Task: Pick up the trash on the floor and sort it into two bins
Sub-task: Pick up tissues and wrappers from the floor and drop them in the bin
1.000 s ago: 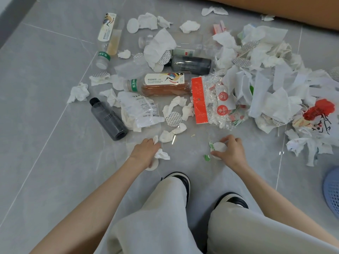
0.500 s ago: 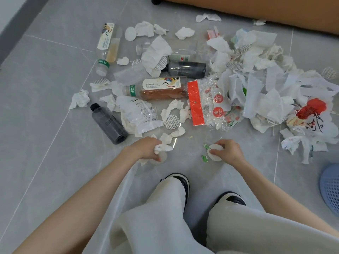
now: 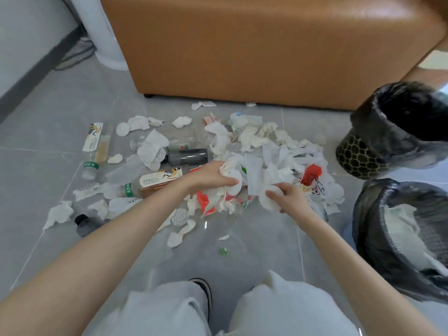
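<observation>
My left hand [image 3: 213,174] grips a bunch of crumpled white tissue [image 3: 234,175], raised above the trash heap. My right hand [image 3: 288,197] pinches a round white pad [image 3: 269,198] beside it. Below them lies a large pile of white tissues [image 3: 278,151], a clear bag with red print [image 3: 206,202] and a tea bottle [image 3: 155,183] on its side. Two bins lined with black bags stand at the right: the far bin [image 3: 363,154] looks dark inside, and the near bin [image 3: 371,229] holds white paper.
A brown leather sofa [image 3: 266,44] closes off the back. More bottles [image 3: 94,146] and a dark bottle [image 3: 186,156] lie left of the pile, with scattered tissue bits [image 3: 58,213]. A small green scrap [image 3: 223,251] sits on the grey tiles before my knees.
Both hands rose from the floor and moved forward and right with their tissue and pad. The view tilted up, bringing the sofa and both bins into sight.
</observation>
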`<state>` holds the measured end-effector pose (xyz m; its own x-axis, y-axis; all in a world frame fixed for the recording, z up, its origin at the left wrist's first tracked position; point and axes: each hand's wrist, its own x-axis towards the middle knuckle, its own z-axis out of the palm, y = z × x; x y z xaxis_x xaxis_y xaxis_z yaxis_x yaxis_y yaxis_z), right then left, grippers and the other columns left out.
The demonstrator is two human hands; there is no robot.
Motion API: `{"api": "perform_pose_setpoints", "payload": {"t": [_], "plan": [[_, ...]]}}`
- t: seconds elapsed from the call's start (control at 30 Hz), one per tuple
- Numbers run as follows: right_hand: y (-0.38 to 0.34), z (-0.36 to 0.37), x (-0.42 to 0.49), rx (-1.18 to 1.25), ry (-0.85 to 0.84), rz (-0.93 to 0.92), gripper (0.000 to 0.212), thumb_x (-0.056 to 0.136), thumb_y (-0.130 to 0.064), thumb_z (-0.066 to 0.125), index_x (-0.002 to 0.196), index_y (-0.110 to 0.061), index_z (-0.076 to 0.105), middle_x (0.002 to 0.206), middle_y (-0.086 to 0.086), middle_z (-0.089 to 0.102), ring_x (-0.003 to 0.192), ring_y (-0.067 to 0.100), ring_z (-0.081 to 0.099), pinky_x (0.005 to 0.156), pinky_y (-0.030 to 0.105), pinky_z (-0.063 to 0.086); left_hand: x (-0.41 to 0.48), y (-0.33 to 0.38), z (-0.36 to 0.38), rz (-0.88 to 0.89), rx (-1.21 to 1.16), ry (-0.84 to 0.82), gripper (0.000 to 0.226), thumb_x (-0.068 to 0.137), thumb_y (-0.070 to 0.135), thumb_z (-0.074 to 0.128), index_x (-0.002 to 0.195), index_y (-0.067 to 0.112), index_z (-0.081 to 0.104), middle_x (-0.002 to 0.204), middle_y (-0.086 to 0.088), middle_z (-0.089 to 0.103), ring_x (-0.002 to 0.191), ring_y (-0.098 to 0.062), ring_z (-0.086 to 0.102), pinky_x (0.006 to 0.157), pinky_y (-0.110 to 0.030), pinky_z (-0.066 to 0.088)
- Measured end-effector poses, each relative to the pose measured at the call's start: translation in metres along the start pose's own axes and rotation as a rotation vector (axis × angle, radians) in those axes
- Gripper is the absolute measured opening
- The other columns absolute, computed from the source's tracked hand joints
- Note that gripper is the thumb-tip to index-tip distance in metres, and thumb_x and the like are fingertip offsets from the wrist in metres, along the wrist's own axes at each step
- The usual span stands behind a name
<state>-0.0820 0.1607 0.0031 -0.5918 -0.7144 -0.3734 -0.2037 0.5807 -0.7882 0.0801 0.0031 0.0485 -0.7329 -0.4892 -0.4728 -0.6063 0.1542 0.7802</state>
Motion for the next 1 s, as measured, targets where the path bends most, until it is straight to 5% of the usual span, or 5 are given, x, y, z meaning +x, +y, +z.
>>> {"api": "perform_pose_setpoints", "payload": {"t": [0.33, 0.43, 0.6, 0.8, 1.0], "plan": [[0.022, -0.162, -0.049, 0.185, 0.552, 0.101, 0.012, 0.090, -0.018, 0.054, 0.098, -0.018, 0.064, 0.102, 0.006, 0.063, 0.080, 0.018, 0.058, 0.053, 0.027, 0.052, 0.033, 0.202, 0.100, 0.160, 0.217, -0.181, 0.014, 0.088, 0.021, 0.058, 0.099, 0.015, 0.051, 0.070, -0.001, 0.044, 0.052, -0.013, 0.037, 0.045, -0.023, 0.027], [0.049, -0.201, -0.068, 0.214, 0.676, 0.176, 0.023, 0.091, -0.015, 0.052, 0.109, -0.011, 0.066, 0.105, 0.005, 0.063, 0.072, 0.012, 0.058, 0.058, 0.028, 0.056, 0.034, 0.241, 0.149, 0.185, 0.233, -0.247, 0.007, 0.088, 0.019, 0.055, 0.094, 0.021, 0.052, 0.076, -0.005, 0.047, 0.058, -0.016, 0.037, 0.048, -0.024, 0.028], [0.092, -0.232, -0.092, 0.312, 0.785, 0.228, 0.041, 0.095, -0.015, 0.051, 0.136, -0.010, 0.048, 0.133, 0.007, 0.053, 0.091, 0.016, 0.061, 0.076, 0.038, 0.059, 0.042, 0.273, 0.233, 0.190, 0.199, -0.245, 0.064, 0.088, 0.020, 0.055, 0.146, 0.024, 0.028, 0.129, -0.016, 0.045, 0.102, -0.027, 0.052, 0.072, -0.027, 0.044], [0.118, -0.241, -0.107, 0.310, 0.865, 0.261, 0.039, 0.096, -0.012, 0.043, 0.135, -0.015, 0.042, 0.128, 0.006, 0.052, 0.105, 0.018, 0.051, 0.093, 0.037, 0.046, 0.047, 0.262, 0.275, 0.040, -0.173, -0.479, 0.109, 0.077, 0.025, 0.077, 0.149, 0.033, -0.004, 0.154, -0.003, 0.022, 0.133, -0.024, 0.037, 0.105, -0.043, 0.038], [0.111, -0.234, -0.105, 0.169, 0.887, 0.165, 0.033, 0.096, -0.010, 0.046, 0.128, -0.012, 0.050, 0.130, 0.005, 0.054, 0.117, 0.019, 0.051, 0.100, 0.034, 0.042, 0.049, 0.246, 0.245, 0.085, 0.055, -0.473, 0.061, 0.093, 0.025, 0.055, 0.147, 0.026, 0.026, 0.136, -0.005, 0.046, 0.112, -0.020, 0.053, 0.096, -0.033, 0.043]]}}
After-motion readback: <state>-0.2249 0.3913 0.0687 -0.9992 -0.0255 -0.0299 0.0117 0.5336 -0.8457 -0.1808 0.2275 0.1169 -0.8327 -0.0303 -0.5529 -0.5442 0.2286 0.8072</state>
